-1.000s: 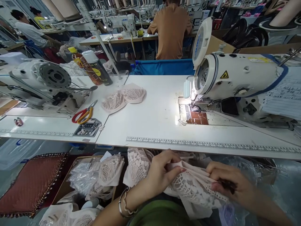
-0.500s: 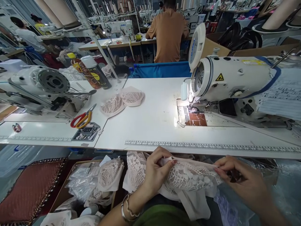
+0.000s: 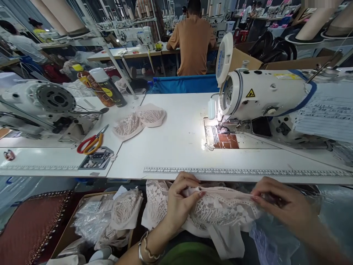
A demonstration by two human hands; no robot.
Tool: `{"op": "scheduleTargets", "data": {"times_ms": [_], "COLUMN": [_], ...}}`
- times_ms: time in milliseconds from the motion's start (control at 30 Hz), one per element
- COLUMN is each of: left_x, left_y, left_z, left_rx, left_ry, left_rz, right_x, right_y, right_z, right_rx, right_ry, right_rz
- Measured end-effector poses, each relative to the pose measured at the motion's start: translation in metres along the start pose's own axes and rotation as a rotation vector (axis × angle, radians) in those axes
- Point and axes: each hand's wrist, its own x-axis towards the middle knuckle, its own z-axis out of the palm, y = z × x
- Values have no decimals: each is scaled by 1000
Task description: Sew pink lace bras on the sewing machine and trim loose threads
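Note:
Over my lap, just below the table's front edge, I hold a pale pink lace bra point(image 3: 220, 208). My left hand point(image 3: 180, 202) pinches its upper edge between thumb and fingers. At the other end of that edge, my right hand point(image 3: 281, 200) is closed on the fabric with thumb and forefinger. The edge runs nearly straight between the two hands, and a plain strip of cloth hangs below. More lace point(image 3: 157, 200) lies to the left of my left hand. Another lace bra piece point(image 3: 140, 120) rests flat on the white table point(image 3: 171, 147).
A sewing machine point(image 3: 261, 92) with a lit needle area stands at the right, another machine point(image 3: 41, 106) at the left. Scissors point(image 3: 92, 142), a spray can point(image 3: 109, 86) and a bottle point(image 3: 93, 86) are on the table. Below left is a box of lace pieces point(image 3: 127, 208). A person point(image 3: 193, 40) sits ahead.
The view has shifted slightly, so the table and machines sit a little further left and lower. Both hands keep their hold on the bra's edge; the right hand's fingers have shifted slightly.

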Motion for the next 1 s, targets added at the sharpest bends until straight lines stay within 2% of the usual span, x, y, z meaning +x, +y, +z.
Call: {"op": "scheduleTargets", "data": {"times_ms": [67,133,200,267,367,433,533,667,800,1000], "left_x": [2,5,8,9,8,7,9,14,17,19], "left_y": [9,24,40,52,55,50,39,31,30,35], "left_z": [-4,-8,-7,0,19,28,32,30,30,34], "left_rx": [-76,-110,-60,45,147,134,41,-53,-73,-146], "left_ry": [-105,-335,-593,-740,-733,-684,-618,-549,-546,-556], "left_rz": [-45,-107,-116,-40,120,154,60,-61,-77,-80], "right_x": [2,4,6,8,10,9,5,5,12,18], "right_y": [-3,-10,-24,-41,-57,-56,-40,-19,-20,-21], "right_z": [-13,-20,-18,-7,12,17,12,1,-2,-1], "right_rx": [94,185,201,122,-18,-67,-67,13,104,434], "right_ry": [-113,-219,-288,-321,-340,-324,-263,-278,-251,-232], "right_rz": [-28,-80,-101,-67,-28,-32,-15,-53,-54,16]}}
